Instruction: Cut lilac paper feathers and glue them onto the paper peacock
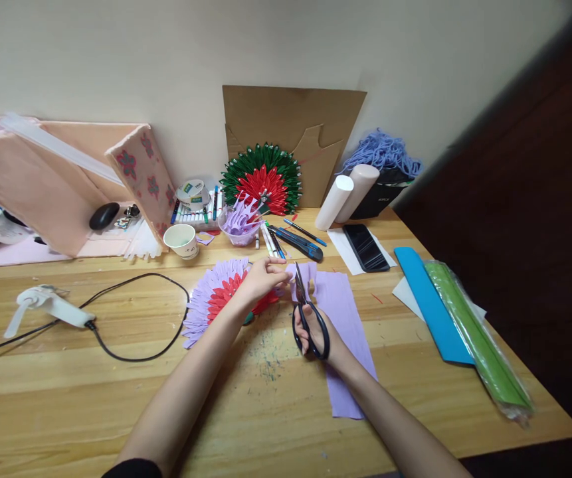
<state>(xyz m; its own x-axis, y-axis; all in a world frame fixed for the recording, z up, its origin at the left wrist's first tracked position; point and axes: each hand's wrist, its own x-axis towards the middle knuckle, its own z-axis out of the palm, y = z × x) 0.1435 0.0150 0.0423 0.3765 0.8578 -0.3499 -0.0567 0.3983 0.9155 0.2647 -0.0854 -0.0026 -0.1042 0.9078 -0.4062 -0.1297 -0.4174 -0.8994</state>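
My right hand is closed around the black handles of a pair of scissors, blades pointing away from me. Beside the blades, my left hand pinches the edge of a small piece of purple crepe paper. The blades lie across this piece. A longer purple crepe paper strip lies flat under my right wrist. Left of my left hand rests a purple and red paper petal fan, partly hidden by my forearm.
Behind my hands are a bowl of purple paper scraps, a utility knife, markers and a green and red fan. A glue gun with a looping cord lies left; a phone and green roll lie right.
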